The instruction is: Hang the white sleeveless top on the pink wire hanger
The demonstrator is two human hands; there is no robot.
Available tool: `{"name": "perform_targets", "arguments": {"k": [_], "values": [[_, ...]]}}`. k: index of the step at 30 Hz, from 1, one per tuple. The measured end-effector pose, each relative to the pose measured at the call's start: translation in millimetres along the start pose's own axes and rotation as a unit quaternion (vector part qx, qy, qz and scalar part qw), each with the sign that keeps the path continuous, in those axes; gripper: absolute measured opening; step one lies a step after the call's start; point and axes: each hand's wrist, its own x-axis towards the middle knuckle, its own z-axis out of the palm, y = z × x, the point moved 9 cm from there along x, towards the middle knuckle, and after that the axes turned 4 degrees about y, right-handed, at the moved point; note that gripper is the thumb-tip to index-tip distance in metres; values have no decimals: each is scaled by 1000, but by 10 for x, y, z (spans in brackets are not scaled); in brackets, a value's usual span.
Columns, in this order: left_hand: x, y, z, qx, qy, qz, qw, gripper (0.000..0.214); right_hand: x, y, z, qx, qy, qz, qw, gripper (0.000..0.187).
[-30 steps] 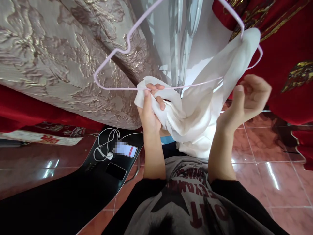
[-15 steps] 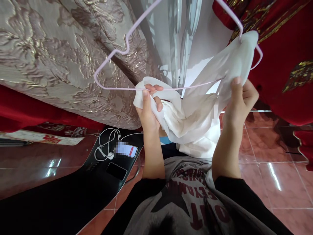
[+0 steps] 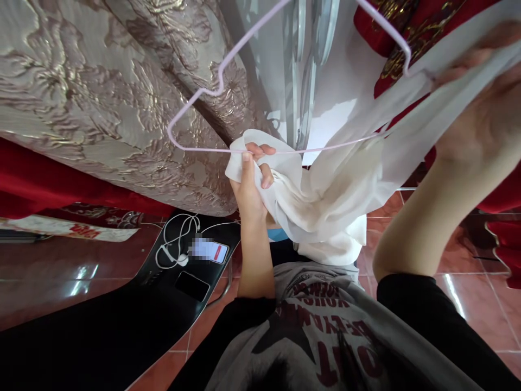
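Note:
A pale pink hanger spans the upper middle of the head view. My left hand closes around its bottom bar, pinching a gathered edge of sheer white cloth against it. The cloth droops in folds in front of my body and rises to the right, covering the hanger's right end. Far to the right, my right hand grips the cloth and stretches it outward past that end; its fingers are blurred and partly veiled by the fabric.
Beige floral brocade hangs at the left, and red fabric with gold sequins at the right. Lower left, a black chair bears a lit phone, a dark phone and white cables. Red tiles cover the floor.
My right hand has swung up and to the right, drawing the cloth outward with it. The hanger has shifted slightly right; my left hand keeps its hold.

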Motion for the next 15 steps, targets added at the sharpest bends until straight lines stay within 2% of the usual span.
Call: {"name": "perform_targets", "arguments": {"k": [1,3,5,7,9,11,12,13,15], "values": [[5,-5,3,-6,-7,0,1000,28,-4,52,-155,70,61,28,995,58],[11,7,20,-20,-18,12,1000,30,-98,214,-484,198,187,49,961,59],[9,15,49,-26,-22,21,999,33,-227,326,-697,164,242,18,956,59],[-2,14,72,-28,-12,23,999,35,-367,446,-773,88,260,-11,962,53],[-19,0,93,-29,-2,15,999,33,-502,533,-708,17,253,-54,966,33],[-29,8,108,-34,0,16,999,34,-597,555,-494,-27,205,-122,971,7],[-29,11,109,-34,-2,15,999,34,-625,559,-350,-41,166,-151,974,7],[-26,16,105,-34,-3,15,999,34,-644,557,-222,-49,132,-176,974,14],[-17,10,89,-29,-4,7,1000,34,-647,543,-113,-43,118,-199,972,16]]}}
